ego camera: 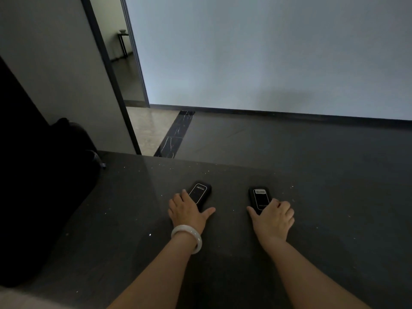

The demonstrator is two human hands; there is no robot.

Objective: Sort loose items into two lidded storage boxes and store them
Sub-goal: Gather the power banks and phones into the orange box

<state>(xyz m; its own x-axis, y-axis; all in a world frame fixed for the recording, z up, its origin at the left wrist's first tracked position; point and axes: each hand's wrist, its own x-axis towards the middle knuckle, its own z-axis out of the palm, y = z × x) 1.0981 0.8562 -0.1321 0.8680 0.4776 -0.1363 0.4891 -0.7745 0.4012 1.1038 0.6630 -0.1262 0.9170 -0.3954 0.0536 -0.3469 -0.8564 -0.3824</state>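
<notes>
Two small black devices with white outlined labels lie flat on a dark speckled counter [133,219]. My left hand [187,211], with a white bangle on its wrist, grips the near end of the left device [199,192], fingers along its left side and thumb at its right. My right hand [273,216] grips the near end of the right device [260,198], thumb at its left and curled fingers over its right edge. No storage boxes or lids are in view.
A dark bag [66,152] sits against a black panel at the counter's left. Beyond the counter's far edge lies dark floor, a pale wall [267,52] and a doorway [124,63] at the upper left.
</notes>
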